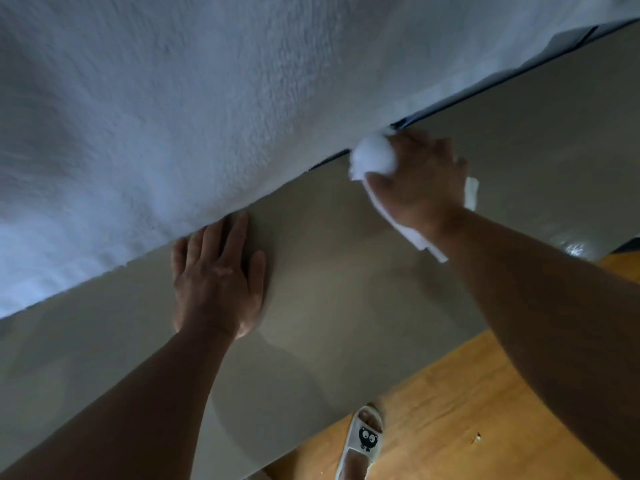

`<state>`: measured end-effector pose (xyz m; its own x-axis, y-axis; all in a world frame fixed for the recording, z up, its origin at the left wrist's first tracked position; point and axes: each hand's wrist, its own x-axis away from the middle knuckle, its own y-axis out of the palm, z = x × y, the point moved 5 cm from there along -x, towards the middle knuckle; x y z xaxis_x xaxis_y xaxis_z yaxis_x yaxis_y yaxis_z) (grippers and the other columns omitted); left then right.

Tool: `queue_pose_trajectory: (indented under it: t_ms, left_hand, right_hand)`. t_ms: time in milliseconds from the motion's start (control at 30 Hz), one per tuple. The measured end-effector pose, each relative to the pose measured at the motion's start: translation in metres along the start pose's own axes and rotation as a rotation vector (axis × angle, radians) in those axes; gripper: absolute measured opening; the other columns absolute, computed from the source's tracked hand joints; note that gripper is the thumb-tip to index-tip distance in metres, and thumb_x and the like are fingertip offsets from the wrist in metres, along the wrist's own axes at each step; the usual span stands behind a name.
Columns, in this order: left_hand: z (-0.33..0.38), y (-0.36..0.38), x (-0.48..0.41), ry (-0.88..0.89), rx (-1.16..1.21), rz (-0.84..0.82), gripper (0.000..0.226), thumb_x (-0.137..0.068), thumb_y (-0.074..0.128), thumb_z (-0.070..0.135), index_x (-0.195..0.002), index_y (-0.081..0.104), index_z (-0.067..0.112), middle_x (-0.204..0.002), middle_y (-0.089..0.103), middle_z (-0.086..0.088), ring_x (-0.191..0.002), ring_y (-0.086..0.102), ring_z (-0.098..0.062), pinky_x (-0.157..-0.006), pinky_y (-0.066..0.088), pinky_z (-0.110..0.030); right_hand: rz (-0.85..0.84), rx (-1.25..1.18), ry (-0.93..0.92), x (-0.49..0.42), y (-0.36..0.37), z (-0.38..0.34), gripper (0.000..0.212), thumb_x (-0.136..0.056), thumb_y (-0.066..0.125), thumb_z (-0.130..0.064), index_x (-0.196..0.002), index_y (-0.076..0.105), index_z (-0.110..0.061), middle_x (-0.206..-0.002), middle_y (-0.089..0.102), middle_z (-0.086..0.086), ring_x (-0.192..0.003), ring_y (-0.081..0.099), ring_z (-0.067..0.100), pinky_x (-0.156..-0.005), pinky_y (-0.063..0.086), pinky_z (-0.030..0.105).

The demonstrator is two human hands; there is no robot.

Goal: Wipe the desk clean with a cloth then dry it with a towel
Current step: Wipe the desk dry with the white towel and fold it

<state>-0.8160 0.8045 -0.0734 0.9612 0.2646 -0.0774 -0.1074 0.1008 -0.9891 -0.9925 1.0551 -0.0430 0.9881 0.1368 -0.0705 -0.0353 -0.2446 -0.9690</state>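
The grey desk (346,306) runs diagonally across the view, its far edge against a white textured wall. My right hand (419,178) grips a bunched white cloth (374,157) and holds it on the desk at the far edge by the wall; a loose tail of the cloth trails under my wrist. My left hand (218,278) lies flat on the desk surface, fingers straight and pointing to the wall, holding nothing. A faint damp sheen shows on the desk near the left hand.
The white wall (173,116) borders the desk's far side. A dark strip runs along the wall line at upper right. Below the desk's near edge lies a wooden floor (467,410) with a white slipper (363,441). A shiny spot (571,244) glints at the desk's right end.
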Motion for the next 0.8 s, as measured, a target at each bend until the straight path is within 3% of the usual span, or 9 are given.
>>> queue_pose_trajectory:
  t_ms: [133,300,500,633,800]
  left_hand:
    - [0.001,0.001,0.000,-0.002,-0.002,-0.015,0.067,-0.098,0.030,0.052,-0.154,0.045,0.017,-0.153,0.047,-0.015,-0.140,0.041,-0.038,-0.122,0.023,-0.055]
    - [0.000,0.004,-0.002,-0.040,-0.037,-0.115,0.073,-0.096,0.021,0.058,-0.159,0.035,0.023,-0.160,0.038,-0.011,-0.147,0.034,-0.035,-0.125,0.017,-0.054]
    - [0.000,0.003,-0.002,-0.047,-0.014,-0.119,0.073,-0.096,0.021,0.058,-0.158,0.036,0.023,-0.160,0.038,-0.010,-0.147,0.034,-0.036,-0.124,0.019,-0.056]
    - [0.001,0.002,0.000,-0.032,0.003,-0.083,0.070,-0.097,0.026,0.056,-0.156,0.041,0.021,-0.155,0.044,-0.011,-0.143,0.038,-0.037,-0.123,0.020,-0.056]
    - [0.001,0.002,0.000,-0.025,0.001,-0.065,0.070,-0.097,0.028,0.055,-0.156,0.041,0.020,-0.156,0.044,-0.012,-0.143,0.038,-0.037,-0.124,0.020,-0.053]
  right_hand:
    - [0.010,0.039,0.158,-0.027,-0.013,0.056,0.060,-0.082,0.059,-0.064,-0.127,0.062,-0.023,-0.127,0.062,0.008,-0.117,0.055,0.043,-0.098,0.047,0.057]
    - [0.025,0.055,0.202,-0.011,-0.010,0.036,0.055,-0.084,0.060,-0.058,-0.129,0.060,-0.026,-0.130,0.060,0.005,-0.118,0.054,0.042,-0.099,0.042,0.056]
    - [0.004,-0.011,-0.154,0.101,-0.002,-0.037,0.065,-0.074,0.063,-0.054,-0.134,0.061,-0.029,-0.139,0.061,0.000,-0.116,0.056,0.038,-0.098,0.044,0.055]
    - [-0.122,-0.007,-0.341,0.136,0.000,-0.026,0.066,-0.076,0.067,-0.057,-0.138,0.058,-0.037,-0.147,0.052,-0.011,-0.128,0.052,0.028,-0.105,0.040,0.056]
    - [0.037,0.041,-0.112,0.090,-0.017,0.058,0.067,-0.079,0.058,-0.065,-0.135,0.060,-0.029,-0.140,0.060,0.002,-0.114,0.059,0.038,-0.097,0.047,0.052]
